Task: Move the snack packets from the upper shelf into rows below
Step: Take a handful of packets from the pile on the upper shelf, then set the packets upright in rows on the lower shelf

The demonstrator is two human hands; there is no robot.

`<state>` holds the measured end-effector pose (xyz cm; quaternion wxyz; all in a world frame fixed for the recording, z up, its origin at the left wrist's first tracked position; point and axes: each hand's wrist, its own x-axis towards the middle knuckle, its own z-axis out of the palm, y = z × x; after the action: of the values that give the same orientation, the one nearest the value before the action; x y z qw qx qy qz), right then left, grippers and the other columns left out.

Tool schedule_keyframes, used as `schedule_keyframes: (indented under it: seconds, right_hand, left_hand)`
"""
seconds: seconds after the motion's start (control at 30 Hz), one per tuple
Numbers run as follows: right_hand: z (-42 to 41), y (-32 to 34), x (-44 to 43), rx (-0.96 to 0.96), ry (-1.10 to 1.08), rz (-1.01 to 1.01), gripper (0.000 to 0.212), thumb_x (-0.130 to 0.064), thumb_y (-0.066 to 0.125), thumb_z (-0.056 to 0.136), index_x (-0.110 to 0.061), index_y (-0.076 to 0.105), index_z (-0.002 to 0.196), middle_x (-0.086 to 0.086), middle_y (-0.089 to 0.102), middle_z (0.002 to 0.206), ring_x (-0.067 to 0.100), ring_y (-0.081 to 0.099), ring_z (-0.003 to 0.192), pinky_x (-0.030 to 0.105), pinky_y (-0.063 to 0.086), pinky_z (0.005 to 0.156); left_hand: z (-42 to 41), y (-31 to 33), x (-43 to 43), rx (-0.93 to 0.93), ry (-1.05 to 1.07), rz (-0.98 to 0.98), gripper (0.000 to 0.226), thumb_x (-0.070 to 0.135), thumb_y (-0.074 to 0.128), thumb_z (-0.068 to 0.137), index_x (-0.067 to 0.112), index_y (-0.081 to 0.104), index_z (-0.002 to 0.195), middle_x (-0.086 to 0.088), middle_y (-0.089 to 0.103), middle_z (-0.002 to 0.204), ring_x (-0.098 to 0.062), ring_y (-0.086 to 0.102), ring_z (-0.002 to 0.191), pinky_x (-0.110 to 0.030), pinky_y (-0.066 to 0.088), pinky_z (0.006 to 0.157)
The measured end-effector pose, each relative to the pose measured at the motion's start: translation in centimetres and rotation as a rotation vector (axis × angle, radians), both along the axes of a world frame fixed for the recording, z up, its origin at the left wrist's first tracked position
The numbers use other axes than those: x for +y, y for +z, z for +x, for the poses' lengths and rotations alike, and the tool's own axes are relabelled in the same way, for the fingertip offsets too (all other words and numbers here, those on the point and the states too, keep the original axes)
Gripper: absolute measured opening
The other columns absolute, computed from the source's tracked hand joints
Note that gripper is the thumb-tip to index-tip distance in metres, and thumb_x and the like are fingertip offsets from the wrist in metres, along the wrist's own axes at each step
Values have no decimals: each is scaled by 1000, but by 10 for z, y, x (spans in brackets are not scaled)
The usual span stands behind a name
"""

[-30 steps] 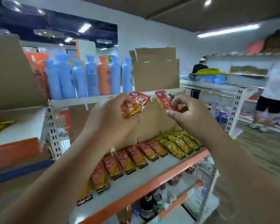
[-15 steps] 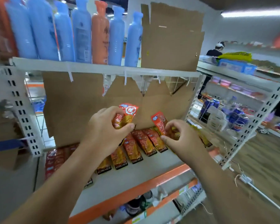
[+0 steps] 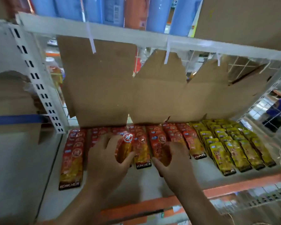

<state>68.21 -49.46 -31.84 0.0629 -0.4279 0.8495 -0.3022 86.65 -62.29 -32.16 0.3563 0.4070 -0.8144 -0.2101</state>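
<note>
On the lower white shelf (image 3: 152,185) lie rows of red snack packets (image 3: 72,153) at the left and middle, and yellow snack packets (image 3: 230,146) at the right. My left hand (image 3: 107,159) grips a red-and-orange packet (image 3: 124,148) just above the red rows. My right hand (image 3: 172,159) holds another red packet (image 3: 160,149) low over the rows beside it. Both hands are blurred by motion.
A torn cardboard sheet (image 3: 136,88) stands behind the rows. The upper shelf edge (image 3: 136,38) carries blue and orange bottles (image 3: 136,12) and a cardboard box (image 3: 243,20). A white slotted upright (image 3: 39,82) rises at the left. An orange shelf lip (image 3: 152,207) runs along the front.
Both hands have come down from near the upper shelf to the lower shelf, each still carrying its packet. The view has dropped toward the rows.
</note>
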Motion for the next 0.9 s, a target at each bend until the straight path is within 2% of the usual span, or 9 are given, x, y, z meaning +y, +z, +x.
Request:
schedule_keyframes:
  seconds: [0.13,0.23,0.3,0.53,0.7,0.9]
  right_hand:
    - [-9,-26,-8,-4,84,69,67,-70,61,78,-37,44,134,-4,42,136,23,47,123,45,50,98]
    - [-16,-40,-7,7,153,54,68,-72,53,77,-41,41,136,-2,39,145,25,43,130,45,48,102]
    - [-22,-47,-6,13,202,18,63,-69,56,79,-43,41,134,-5,37,148,23,40,132,43,45,104]
    - [-31,-64,-13,67,261,-42,58,-60,66,81,-32,50,128,-2,44,140,23,44,127,47,46,102]
    - [-30,-68,-17,69,263,-55,56,-63,59,80,-30,51,125,-2,48,131,21,46,123,51,48,98]
    - [-30,-72,-18,76,245,-63,56,-61,63,79,-27,54,123,-2,49,127,21,47,118,50,50,95]
  left_hand:
    - [-12,-30,16,-119,123,-42,52,51,76,76,28,64,121,2,61,121,-18,56,104,-32,42,83]
    - [-28,-49,22,-205,214,0,54,52,77,79,28,64,126,0,61,129,-24,57,113,-47,49,95]
    - [-37,-61,21,-243,261,-14,53,55,72,80,26,67,124,-2,63,130,-29,60,113,-52,49,94]
    - [-49,-74,20,-348,353,-39,51,60,63,83,27,66,123,2,63,132,-26,59,116,-50,43,98]
    - [-49,-81,14,-419,368,-47,49,63,62,85,29,66,120,2,63,130,-28,61,114,-48,38,94]
    - [-50,-83,11,-402,393,-44,48,64,59,87,29,65,119,3,63,129,-26,60,113,-47,37,95]
